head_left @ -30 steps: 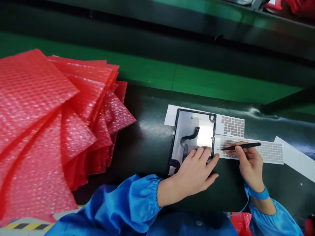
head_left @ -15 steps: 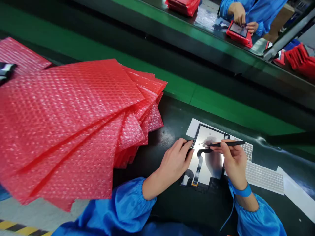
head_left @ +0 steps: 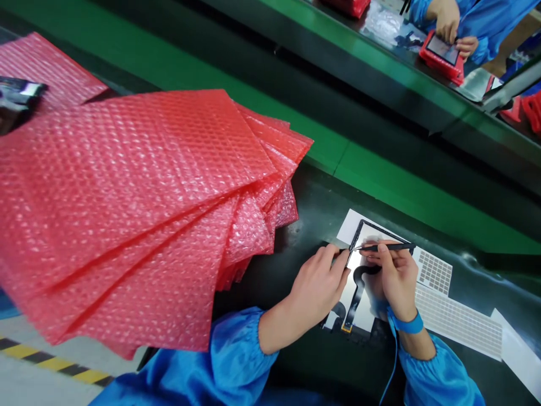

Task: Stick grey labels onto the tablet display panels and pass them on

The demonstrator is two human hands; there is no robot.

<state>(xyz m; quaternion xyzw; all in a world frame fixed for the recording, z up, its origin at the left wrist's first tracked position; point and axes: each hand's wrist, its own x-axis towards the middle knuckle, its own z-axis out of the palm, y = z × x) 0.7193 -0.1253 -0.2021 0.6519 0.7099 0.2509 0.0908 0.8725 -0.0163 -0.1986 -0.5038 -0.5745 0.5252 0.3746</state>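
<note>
A tablet screen panel (head_left: 364, 314) lies on the dark bench with its silver back up and a black frame around it. A black flex cable (head_left: 355, 296) curves across that back. My left hand (head_left: 319, 285) has its bent fingers closed on the panel's left edge. In my right hand (head_left: 396, 276) is a pair of black tweezers (head_left: 393, 247), pinched between thumb and fingers. Their fine tip points left and reaches the panel's left border, close to my left fingertips. Any small piece at the tip is too small to make out.
A fanned stack of red bubble-wrap bags (head_left: 169, 169) covers the left side. Right of the panel lie sheets of small pale stickers (head_left: 460, 318) and a white sheet (head_left: 518, 349). Across a green divider, a co-worker's hands (head_left: 452, 28) work over a red-wrapped screen (head_left: 443, 49).
The tweezers' tip has moved left, from the middle of the panel to its left edge beside my left fingers. The whole view has shifted, so things appear further right.
</note>
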